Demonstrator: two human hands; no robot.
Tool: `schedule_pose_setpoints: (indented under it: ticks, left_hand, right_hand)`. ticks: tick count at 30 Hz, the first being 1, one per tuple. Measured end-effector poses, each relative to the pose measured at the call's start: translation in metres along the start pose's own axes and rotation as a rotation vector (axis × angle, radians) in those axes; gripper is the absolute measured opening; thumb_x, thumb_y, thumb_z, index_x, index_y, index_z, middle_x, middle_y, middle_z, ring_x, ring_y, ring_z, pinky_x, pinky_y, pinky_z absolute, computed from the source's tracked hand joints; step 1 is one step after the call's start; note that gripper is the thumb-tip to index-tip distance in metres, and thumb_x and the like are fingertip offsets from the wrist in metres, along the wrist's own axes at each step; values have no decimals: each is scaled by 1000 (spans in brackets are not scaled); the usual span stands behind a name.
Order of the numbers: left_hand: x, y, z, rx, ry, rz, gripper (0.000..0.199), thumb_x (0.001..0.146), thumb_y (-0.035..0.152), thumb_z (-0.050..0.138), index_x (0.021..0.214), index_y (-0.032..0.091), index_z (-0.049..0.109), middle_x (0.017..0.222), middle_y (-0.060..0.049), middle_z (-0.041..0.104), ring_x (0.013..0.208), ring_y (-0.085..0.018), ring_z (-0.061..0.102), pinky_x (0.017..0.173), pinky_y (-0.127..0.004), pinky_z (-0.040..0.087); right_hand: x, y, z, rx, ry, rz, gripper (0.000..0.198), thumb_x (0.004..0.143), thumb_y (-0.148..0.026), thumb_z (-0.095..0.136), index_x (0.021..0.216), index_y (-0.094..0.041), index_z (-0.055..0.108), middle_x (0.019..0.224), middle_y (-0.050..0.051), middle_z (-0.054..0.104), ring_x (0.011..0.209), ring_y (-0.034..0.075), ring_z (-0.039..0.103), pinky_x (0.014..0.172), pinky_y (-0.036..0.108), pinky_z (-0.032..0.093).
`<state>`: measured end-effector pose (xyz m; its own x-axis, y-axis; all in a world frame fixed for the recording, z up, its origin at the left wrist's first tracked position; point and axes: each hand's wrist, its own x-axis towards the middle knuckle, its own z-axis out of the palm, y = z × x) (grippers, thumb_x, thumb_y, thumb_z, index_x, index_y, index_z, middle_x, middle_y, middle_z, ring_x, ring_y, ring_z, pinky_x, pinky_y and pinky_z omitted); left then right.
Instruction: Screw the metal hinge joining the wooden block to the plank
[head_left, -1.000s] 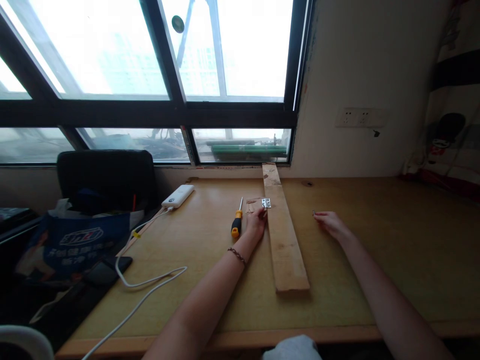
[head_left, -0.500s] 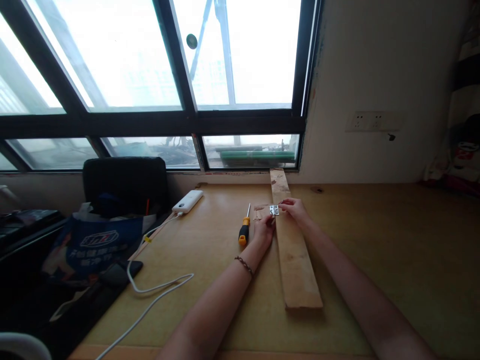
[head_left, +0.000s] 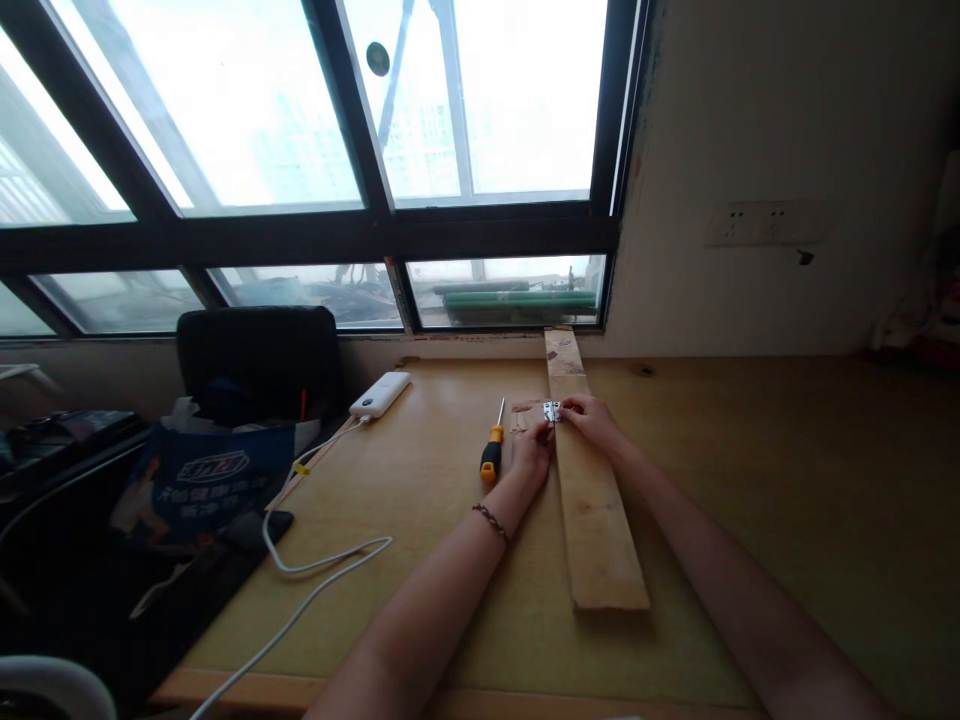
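A small silver hinge [head_left: 552,411] lies across the seam between a long wooden board [head_left: 601,530] and a short wooden piece [head_left: 523,412] to its left. My right hand [head_left: 591,420] reaches in from the right, finger and thumb pinched at the hinge's right leaf. With curled fingers, my left hand [head_left: 532,452] rests over the short piece, its fingertips at the hinge's lower left edge. Left of that hand lies a yellow and black screwdriver [head_left: 492,452], its shaft pointing away from me.
A white power bank [head_left: 381,395] with a white cable [head_left: 330,565] lies on the table [head_left: 435,520] at left. Beyond the table's left edge are a black chair [head_left: 259,350] and a blue bag [head_left: 214,480]. The window and wall stand behind.
The view has shifted slightly. Both hands stay at the hinge, with the right fingers a little closer over its right leaf. The boards and screwdriver have not visibly moved on the table.
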<state>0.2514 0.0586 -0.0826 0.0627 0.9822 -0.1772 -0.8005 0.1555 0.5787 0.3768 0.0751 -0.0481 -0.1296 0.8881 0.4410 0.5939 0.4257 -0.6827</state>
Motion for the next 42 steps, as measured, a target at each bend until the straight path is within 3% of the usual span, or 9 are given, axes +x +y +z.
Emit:
schedule_pose_setpoints:
  ticks: [6,17,24,30,33,37,42]
  left_hand:
    - [3,-1,-3,1,20,-4,9,62,6,58,64,15,57,65,-3,62,61,-12,57,70,-28,45]
    - [2,0,-2,-18,16,-12,8,60,8,59,63,14,56,65,-4,63,60,-12,57,65,-26,44]
    - [0,0,0,-11,-15,-1,8,58,9,61,65,13,59,65,-4,63,60,-13,58,73,-30,45]
    - [0,-1,-1,32,-26,14,7,60,11,60,66,15,59,66,-4,64,63,-15,59,76,-33,46]
    - [2,-1,-2,31,-37,18,8,60,11,60,67,15,59,70,-5,65,65,-15,60,73,-31,46]
    - [4,-2,-4,12,-48,7,9,60,11,60,69,13,60,71,-6,65,63,-14,59,67,-27,45]
    - [7,-4,-7,-21,-53,31,9,57,9,63,63,12,58,65,-2,62,56,-9,55,61,-22,43]
  right_hand:
    - [-4,-4,0,-110,29,-107,12,74,-24,58,72,-18,67,72,3,64,64,13,55,61,23,38]
    - [-11,-15,-2,-145,59,-170,11,74,-23,60,70,-20,70,73,3,65,66,14,58,65,24,40]
    - [-6,0,4,-5,124,-30,11,65,-29,66,64,-19,68,63,0,64,58,13,56,56,22,41]
    - [-2,7,5,50,43,40,19,60,-34,69,72,-19,68,62,0,63,56,12,55,52,22,41]
    - [-2,5,3,33,15,62,31,59,-33,70,86,-19,67,70,0,65,58,12,55,54,22,43]
    - [-3,0,1,-42,-11,8,68,55,-35,74,118,-24,50,99,2,63,60,11,56,58,25,45]
    - [5,-6,0,-209,-136,-67,100,48,-41,77,134,-27,27,121,5,55,93,23,59,76,31,46]
